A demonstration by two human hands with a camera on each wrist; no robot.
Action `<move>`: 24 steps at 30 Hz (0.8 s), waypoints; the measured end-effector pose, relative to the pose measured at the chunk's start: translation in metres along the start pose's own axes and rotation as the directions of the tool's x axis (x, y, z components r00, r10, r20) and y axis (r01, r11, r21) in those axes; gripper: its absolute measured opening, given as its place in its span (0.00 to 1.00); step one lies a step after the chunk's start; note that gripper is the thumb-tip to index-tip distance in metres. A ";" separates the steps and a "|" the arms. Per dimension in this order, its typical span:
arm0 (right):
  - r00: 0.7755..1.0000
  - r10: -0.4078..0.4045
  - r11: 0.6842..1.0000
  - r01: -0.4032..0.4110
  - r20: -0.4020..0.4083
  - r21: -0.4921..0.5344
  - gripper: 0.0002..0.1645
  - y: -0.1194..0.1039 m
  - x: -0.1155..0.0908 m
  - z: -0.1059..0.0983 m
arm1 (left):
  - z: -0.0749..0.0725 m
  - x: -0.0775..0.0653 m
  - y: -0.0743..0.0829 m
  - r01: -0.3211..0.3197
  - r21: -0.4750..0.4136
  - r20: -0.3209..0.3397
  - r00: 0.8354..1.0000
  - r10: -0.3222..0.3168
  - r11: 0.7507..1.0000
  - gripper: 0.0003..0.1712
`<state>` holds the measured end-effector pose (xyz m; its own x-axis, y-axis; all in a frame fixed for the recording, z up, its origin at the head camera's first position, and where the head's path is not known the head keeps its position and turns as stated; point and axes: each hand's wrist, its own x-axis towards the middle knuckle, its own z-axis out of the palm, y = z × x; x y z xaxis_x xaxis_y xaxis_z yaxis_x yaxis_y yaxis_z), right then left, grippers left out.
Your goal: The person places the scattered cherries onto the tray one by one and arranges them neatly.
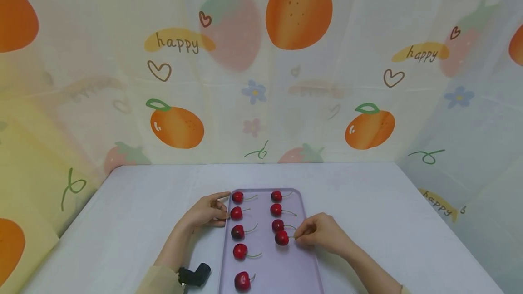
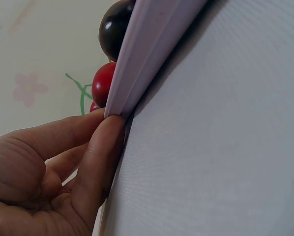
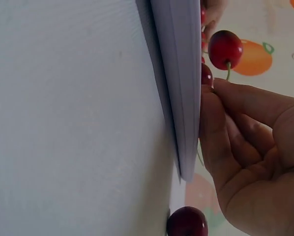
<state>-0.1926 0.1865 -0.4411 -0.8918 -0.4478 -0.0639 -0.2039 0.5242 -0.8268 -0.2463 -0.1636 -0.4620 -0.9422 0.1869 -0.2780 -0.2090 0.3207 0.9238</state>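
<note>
A lilac tray (image 1: 265,264) bears two columns of red cherries with green stems. My right hand (image 1: 324,235) pinches the stem of one cherry (image 1: 282,238) between thumb and forefinger, above the tray's right half. Just behind it is another cherry (image 1: 278,225) of the right column. In the right wrist view, the pinched cherry (image 3: 225,49) hangs off its stem at my fingertips. At the tray's far left, my left hand (image 1: 210,210) holds the edge. The left wrist view shows thumb and forefinger meeting on the tray's rim (image 2: 125,73).
The tray stands on a white table (image 1: 355,194). Beside my left wrist lies a black object (image 1: 196,276). A fruit-printed curtain (image 1: 261,80) hangs behind the table. Another dark cherry (image 3: 187,223) shows low in the right wrist view, past the tray's end.
</note>
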 end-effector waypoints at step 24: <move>1.000 -0.031 0.996 0.031 0.000 -0.088 0.04 -0.001 0.000 0.007 | 0.000 0.000 -0.002 -0.023 0.013 0.002 1.000 0.023 1.000 0.39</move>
<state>-0.1898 0.1807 -0.4439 -0.8849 -0.4641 -0.0381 -0.2662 0.5714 -0.7763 -0.2460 -0.1639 -0.4638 -0.9462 0.1961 -0.2575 -0.1840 0.3286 0.9264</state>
